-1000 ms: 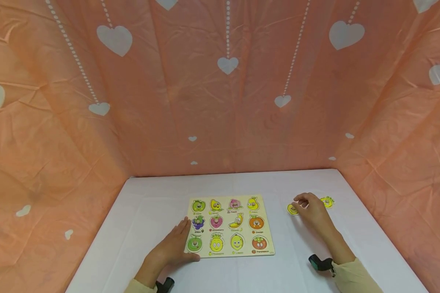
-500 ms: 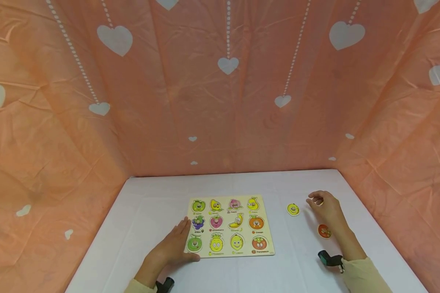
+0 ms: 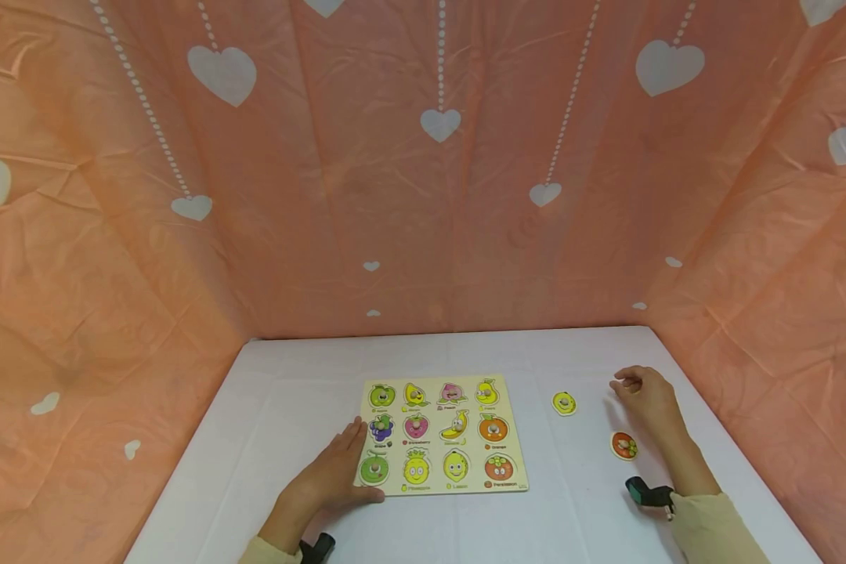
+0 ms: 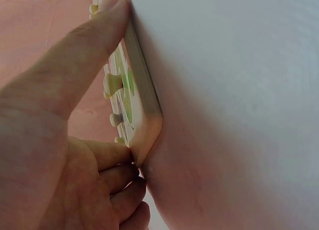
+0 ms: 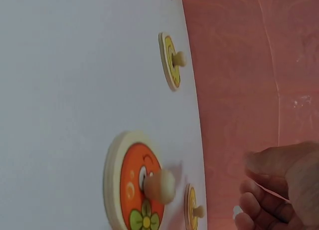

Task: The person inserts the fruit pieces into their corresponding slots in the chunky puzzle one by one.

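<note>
My left hand point(image 3: 331, 470) rests against the lower left corner of a wooden fruit peg puzzle board point(image 3: 435, 427), fingers along its left side and thumb at the front edge. The left wrist view shows the thumb point(image 4: 107, 25) on the board's edge point(image 4: 144, 85). My right hand point(image 3: 645, 403) hovers at the right with loosely bent fingers and nothing in them. Below it lies a round persimmon piece point(image 3: 623, 446), and left of it a yellow lemon piece point(image 3: 564, 403). A pineapple piece point(image 5: 193, 207), hidden under the hand in the head view, shows in the right wrist view.
Knobbed fruit pieces fill most of the board; pineapple, lemon and persimmon pictures in its front row show no knobs. The white table point(image 3: 289, 392) meets an orange cloth backdrop point(image 3: 465, 258) at the back and both sides.
My right hand has moved right, away from the lemon piece and over the pineapple piece. The persimmon piece, hidden a second ago, now shows. The left hand and board stay put.
</note>
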Motion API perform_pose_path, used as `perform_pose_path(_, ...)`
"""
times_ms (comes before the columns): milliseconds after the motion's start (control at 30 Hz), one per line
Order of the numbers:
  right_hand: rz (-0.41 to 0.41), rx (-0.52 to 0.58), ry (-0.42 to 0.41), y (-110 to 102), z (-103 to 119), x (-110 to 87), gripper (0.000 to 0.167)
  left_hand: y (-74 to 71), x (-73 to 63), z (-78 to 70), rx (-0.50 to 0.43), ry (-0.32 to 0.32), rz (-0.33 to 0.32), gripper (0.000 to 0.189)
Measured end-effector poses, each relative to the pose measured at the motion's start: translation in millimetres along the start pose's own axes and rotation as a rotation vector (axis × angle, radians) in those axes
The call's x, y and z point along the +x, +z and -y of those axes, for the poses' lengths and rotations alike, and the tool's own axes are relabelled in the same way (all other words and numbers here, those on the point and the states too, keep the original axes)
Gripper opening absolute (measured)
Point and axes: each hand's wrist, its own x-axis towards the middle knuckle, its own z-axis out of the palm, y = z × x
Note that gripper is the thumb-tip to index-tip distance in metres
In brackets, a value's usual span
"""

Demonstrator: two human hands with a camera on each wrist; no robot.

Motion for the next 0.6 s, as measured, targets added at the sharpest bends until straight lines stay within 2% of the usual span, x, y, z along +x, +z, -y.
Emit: perform_pose_path(600,0.071,-0.007,0.118,-7.5,-22.8,8.4,0.029,0.8,0.4,1.1,0.001,-0.009,0.005,0.126)
